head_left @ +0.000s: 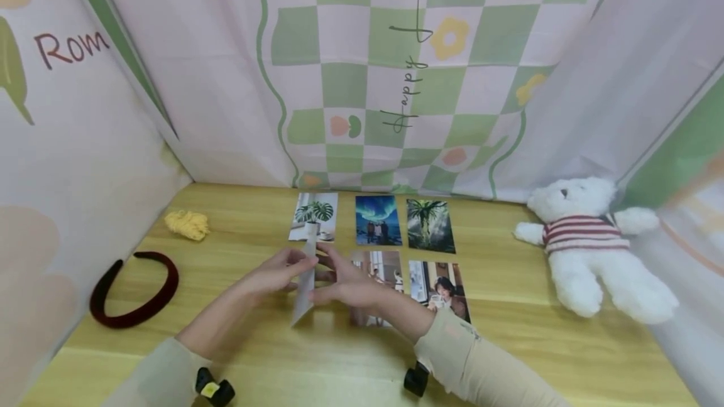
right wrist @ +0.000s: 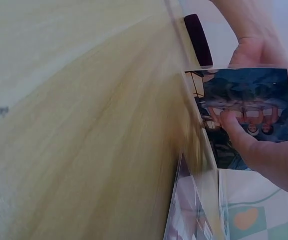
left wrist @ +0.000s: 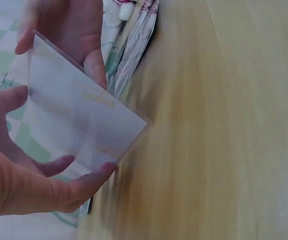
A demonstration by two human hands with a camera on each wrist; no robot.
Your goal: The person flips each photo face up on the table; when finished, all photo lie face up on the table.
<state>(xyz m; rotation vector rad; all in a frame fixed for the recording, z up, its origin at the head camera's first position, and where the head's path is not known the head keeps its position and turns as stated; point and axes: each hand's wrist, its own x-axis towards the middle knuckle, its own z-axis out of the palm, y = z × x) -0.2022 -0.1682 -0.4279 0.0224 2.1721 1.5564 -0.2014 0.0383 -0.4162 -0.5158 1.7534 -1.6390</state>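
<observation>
Both hands hold one photo print (head_left: 306,281) on edge above the table. My left hand (head_left: 278,271) holds its left side; in the left wrist view that hand's fingertips (left wrist: 106,170) are at the edges of the white back, which bears faint gold lettering. My right hand (head_left: 352,280) grips it from the other side, its thumb (right wrist: 236,131) lying across the printed face, which shows people in a dark scene. Beyond the hands lie a potted-plant photo (head_left: 322,209), an aurora photo (head_left: 378,218) and a jungle-plant photo (head_left: 430,225). The right forearm partly covers two nearer photos.
Those nearer prints are an indoor-scene photo (head_left: 390,264) and a photo of a person with a cup (head_left: 444,287). A dark red headband (head_left: 136,319) and a yellow yarn bundle (head_left: 188,225) lie left. At right lies a white teddy bear (head_left: 582,256) against the curtain.
</observation>
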